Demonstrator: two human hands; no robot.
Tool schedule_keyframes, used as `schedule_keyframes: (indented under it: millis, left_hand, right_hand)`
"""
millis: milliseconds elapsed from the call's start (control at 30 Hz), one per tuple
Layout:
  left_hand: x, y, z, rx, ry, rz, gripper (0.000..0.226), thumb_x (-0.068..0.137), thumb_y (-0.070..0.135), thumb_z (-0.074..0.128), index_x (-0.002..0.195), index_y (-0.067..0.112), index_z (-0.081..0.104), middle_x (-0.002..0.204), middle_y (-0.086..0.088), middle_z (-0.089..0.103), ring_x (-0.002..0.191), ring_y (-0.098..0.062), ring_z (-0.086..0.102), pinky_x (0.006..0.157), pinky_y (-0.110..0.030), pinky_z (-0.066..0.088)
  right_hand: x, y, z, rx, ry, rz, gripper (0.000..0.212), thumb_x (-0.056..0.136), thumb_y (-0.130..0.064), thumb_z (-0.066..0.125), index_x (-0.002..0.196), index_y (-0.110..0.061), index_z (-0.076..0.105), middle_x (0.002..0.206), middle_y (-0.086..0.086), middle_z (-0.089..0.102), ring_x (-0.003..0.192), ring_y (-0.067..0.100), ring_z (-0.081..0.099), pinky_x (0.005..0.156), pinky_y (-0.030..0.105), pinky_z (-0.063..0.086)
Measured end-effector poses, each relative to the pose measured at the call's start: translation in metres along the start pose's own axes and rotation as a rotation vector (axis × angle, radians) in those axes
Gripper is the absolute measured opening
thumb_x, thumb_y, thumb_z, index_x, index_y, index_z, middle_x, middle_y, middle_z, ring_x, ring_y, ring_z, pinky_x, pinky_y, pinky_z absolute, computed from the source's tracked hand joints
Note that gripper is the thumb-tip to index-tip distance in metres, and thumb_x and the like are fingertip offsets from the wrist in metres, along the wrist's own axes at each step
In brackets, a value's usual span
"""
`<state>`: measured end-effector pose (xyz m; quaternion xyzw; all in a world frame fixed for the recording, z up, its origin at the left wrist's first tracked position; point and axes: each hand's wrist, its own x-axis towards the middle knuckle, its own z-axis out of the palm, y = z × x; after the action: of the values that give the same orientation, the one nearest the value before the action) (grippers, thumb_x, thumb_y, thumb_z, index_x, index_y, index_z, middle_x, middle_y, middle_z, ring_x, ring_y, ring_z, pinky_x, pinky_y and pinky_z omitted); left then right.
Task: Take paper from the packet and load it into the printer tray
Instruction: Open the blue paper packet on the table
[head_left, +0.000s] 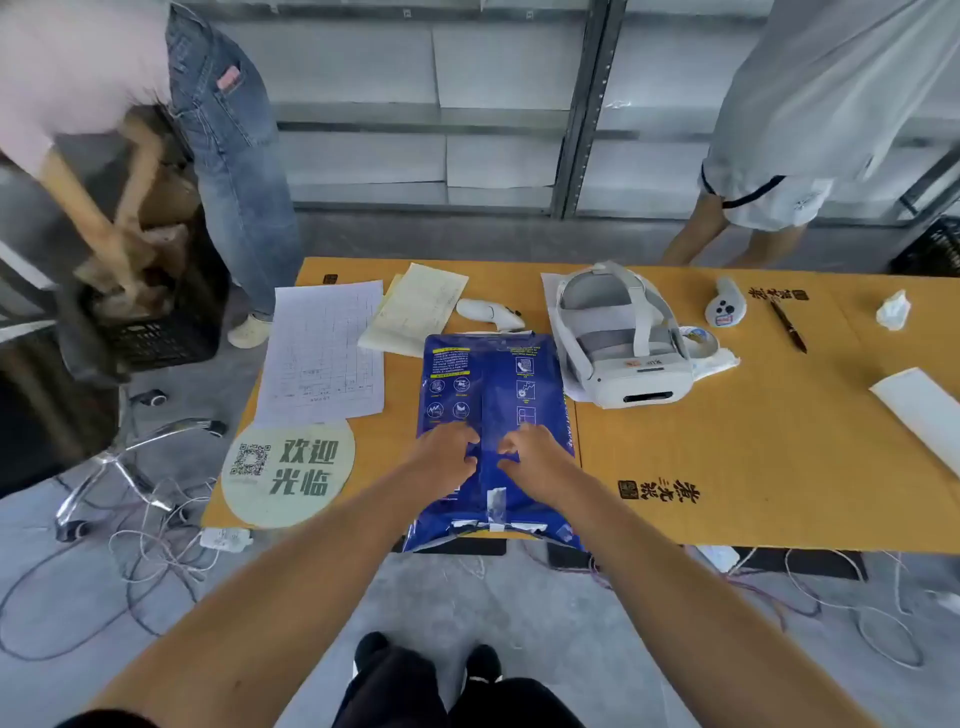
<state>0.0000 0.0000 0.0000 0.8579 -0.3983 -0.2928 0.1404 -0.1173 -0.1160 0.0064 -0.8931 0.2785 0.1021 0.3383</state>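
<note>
- The left hand (447, 457) is down on the blue paper packet (493, 405), its fingers curled in tight and pinching a fold of the wrapper beside the seam that runs down the middle.
- The right hand (535, 457) mirrors it just across that seam, fingers bent and closed on the wrapper too; the two hands sit close together, knuckles facing each other, with a narrow strip of blue between them.
- The packet lies flat on the yellow table (753, 467), lengthwise away from the person, its near end hanging slightly over the table's front edge. The hands grip it a little nearer than its middle.
- Strips of white tape (496, 506) and torn flaps show at the packet's near end, just below the hands.
- To the right of the packet, close by, rests a white headset (623, 353), with a white controller (725, 309) and a pen (789, 327) further right.
- Behind the packet lie a second controller (491, 312) and a cream sheet (415, 312); a printed form (324, 353) lies to the left, and a round sign (288, 473) sits at the near left corner.
- Two other people stand beyond the table, one at the far left bending over a black crate (156, 332), the other at the far right.
- No printer tray is in sight from here.
</note>
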Motion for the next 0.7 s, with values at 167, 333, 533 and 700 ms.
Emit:
schedule_keyframes:
  millis: [167, 333, 533, 700]
  left_hand:
    - [-0.009, -0.009, 0.017, 0.037, -0.012, 0.031, 0.043, 0.090, 0.014, 0.060, 0.133, 0.013, 0.055, 0.137, 0.000, 0.048, 0.126, -0.022, 0.049, 0.100, -0.040, 0.050]
    - [-0.010, -0.012, 0.018, 0.036, 0.018, 0.054, 0.045, 0.091, 0.015, 0.060, 0.135, 0.014, 0.052, 0.139, 0.001, 0.046, 0.129, -0.020, 0.046, 0.101, -0.039, 0.050]
    - [-0.011, -0.008, 0.019, 0.078, -0.031, 0.055, 0.049, 0.091, 0.014, 0.061, 0.138, 0.012, 0.047, 0.139, 0.000, 0.044, 0.131, -0.021, 0.043, 0.102, -0.038, 0.050]
    - [-0.016, -0.007, 0.021, 0.140, -0.057, 0.072, 0.053, 0.089, 0.017, 0.062, 0.138, 0.011, 0.045, 0.147, -0.001, 0.035, 0.135, -0.024, 0.038, 0.105, -0.042, 0.046]
  right_hand:
    - [-0.012, 0.004, 0.027, -0.231, -0.016, -0.016, 0.027, 0.091, -0.023, 0.060, 0.117, -0.014, 0.059, 0.123, 0.006, 0.046, 0.116, 0.025, 0.049, 0.084, 0.041, 0.052]
    - [-0.013, 0.002, 0.037, -0.470, 0.023, -0.087, 0.039, 0.089, -0.011, 0.063, 0.127, -0.008, 0.051, 0.127, 0.010, 0.045, 0.122, 0.024, 0.047, 0.089, 0.038, 0.053]
    - [-0.018, 0.003, 0.030, -0.344, 0.020, -0.144, 0.032, 0.093, -0.019, 0.058, 0.123, -0.009, 0.055, 0.121, 0.010, 0.050, 0.116, 0.023, 0.051, 0.094, 0.038, 0.053]
    - [-0.049, 0.008, 0.022, -0.182, -0.081, -0.188, 0.022, 0.091, -0.024, 0.059, 0.110, -0.012, 0.061, 0.109, 0.002, 0.058, 0.105, 0.018, 0.056, 0.086, 0.028, 0.053]
